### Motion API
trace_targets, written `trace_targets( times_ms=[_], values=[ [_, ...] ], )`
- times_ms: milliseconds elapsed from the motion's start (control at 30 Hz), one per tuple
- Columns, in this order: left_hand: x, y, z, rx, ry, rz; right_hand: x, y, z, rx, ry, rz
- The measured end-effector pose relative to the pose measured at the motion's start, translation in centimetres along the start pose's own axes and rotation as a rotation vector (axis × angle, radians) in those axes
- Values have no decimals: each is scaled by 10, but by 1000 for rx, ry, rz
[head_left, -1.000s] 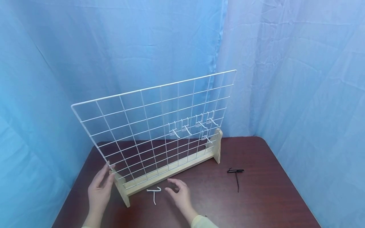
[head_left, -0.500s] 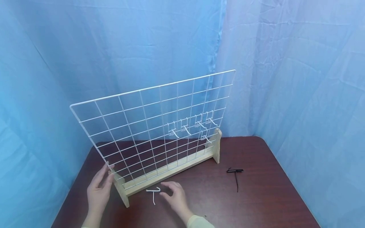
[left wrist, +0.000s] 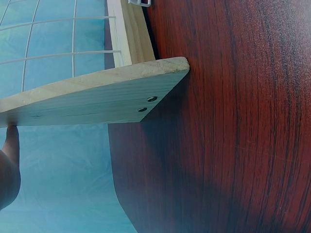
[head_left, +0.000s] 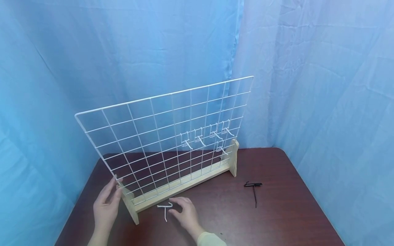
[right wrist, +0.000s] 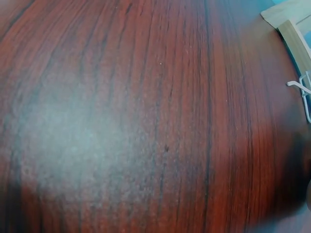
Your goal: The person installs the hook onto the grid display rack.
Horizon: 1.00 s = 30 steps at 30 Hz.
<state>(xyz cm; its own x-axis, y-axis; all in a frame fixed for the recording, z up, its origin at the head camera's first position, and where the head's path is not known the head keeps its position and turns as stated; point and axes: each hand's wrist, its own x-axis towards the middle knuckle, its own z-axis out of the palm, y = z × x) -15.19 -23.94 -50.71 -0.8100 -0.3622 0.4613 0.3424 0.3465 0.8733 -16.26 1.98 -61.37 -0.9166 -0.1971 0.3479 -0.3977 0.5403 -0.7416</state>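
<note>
A white wire grid panel (head_left: 171, 93) stands in a wooden base (head_left: 184, 185). My left hand (head_left: 104, 206) holds the panel's lower left edge by the top of the wooden end piece (head_left: 130, 207). In the left wrist view, a finger touches that end piece (left wrist: 97, 99). A white T-shaped wire hook (head_left: 165, 207) lies on the table before the base; the right wrist view catches part of this hook (right wrist: 305, 91) at its edge. Beside the hook's right end is my right hand (head_left: 186, 214), thumb and forefinger spread apart. Whether they touch it I cannot tell.
Several white hooks (head_left: 200, 140) hang on the right half of the grid. To the right, a black wire hook (head_left: 254, 194) lies on the dark red wooden table (head_left: 286, 212). Blue curtains (head_left: 172, 41) surround the table at the back and sides.
My right hand has moved left to the white hook's right end. My left hand stays on the panel's edge, and the hooks have not moved.
</note>
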Motion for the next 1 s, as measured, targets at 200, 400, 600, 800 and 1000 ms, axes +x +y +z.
trace_targets(
  times_ms=[200, 400, 600, 800, 1000],
  values=[
    [0, 0, 0, 6, -2, 7, 2, 0, 4, -6, -25, 16],
    [0, -3, 0, 12, 0, -10, 2, -1, 7, -17, -28, 13],
    [1, -3, 0, 3, -2, -4, 3, -2, 9, -43, -29, 1],
    [1, -3, 1, 0, 1, -4, 3, -3, 9, -62, -9, -25],
    [0, -1, 1, 24, 2, -14, 2, -6, 8, -74, -10, 27]
  ],
)
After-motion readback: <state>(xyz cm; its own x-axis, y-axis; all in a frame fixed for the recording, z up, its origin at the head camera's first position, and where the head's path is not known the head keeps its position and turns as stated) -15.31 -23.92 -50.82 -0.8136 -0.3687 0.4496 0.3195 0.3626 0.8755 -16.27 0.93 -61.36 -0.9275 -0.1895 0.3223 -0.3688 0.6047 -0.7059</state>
